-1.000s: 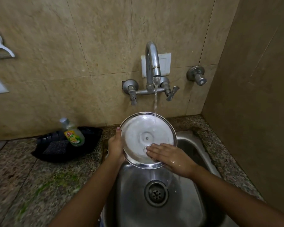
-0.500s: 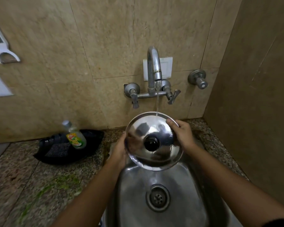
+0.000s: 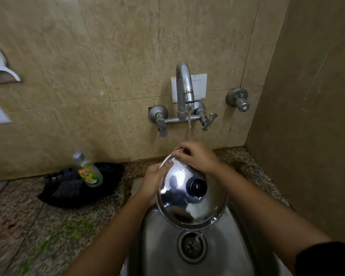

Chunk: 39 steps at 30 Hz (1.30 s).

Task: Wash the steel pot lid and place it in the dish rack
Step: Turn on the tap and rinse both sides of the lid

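Over the sink (image 3: pixel 237 261), the lid (image 3: pixel 189 198) sits knob-up and tilted under the tap (image 3: pixel 184 86) stream. Left hand (image 3: pixel 153 184) is curled onto the rim at nine o'clock, thumb on top; right hand (image 3: pixel 197 156) has fingers closed over the rim at twelve, right where water lands. Best play now: rub round the rim, turning the lid so the stream sweeps the whole dome. Wet steel, so grip firm.

Bare forearms, dark right sleeve (image 3: pixel 327 257)
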Motion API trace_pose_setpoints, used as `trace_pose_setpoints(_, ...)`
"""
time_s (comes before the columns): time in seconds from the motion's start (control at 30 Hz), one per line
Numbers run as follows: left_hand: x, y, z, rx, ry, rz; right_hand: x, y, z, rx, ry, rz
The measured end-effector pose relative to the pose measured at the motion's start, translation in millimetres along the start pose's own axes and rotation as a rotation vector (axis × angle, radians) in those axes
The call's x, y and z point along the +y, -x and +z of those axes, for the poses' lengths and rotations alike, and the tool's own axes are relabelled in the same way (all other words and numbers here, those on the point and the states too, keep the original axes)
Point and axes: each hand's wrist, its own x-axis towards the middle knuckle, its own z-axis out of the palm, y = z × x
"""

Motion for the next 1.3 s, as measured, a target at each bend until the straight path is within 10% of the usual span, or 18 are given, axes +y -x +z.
trace_pose_setpoints(0.1, 0.8, 2.8, 3.7, 0.003, 0.087, 0.004, 1.2, -4.9, -1.8, -0.039, 0.053, -0.184)
trace_pose_setpoints(0.3, -1.1, 4.2, -5.6, 0.102, 0.203, -0.031, 36.4, 14.2, -15.0, 0.204, -0.186, 0.213)
trace_pose_setpoints(0.53, 10.2, 9.9, 6.8, 0.065, 0.078, 0.053, -4.3, -4.1, -8.6, -0.043, 0.125, -0.23)
trace_pose_setpoints(0.73, 3.2, 4.3, -6.1, 0.177, 0.196, -0.007, 25.5, 11.9, -13.6, 0.307, -0.475, 0.239)
trace_pose_setpoints(0.97, 26.0, -7.5, -4.7, -0.083, -0.111, -0.047, 0.9, -4.0, -10.9, -0.03, -0.272, 0.097)
trace_pose_setpoints(1.2, 20.6, -5.5, -15.1, 0.007, 0.125, -0.093, 29.8, -1.1, -15.9, 0.298, -0.411, 0.233)
trace_pose_setpoints(1.3, 26.2, -8.8, -13.6, -0.089, -0.018, -0.123, 13.1, -7.3, -11.3, 0.089, -0.356, 0.181)
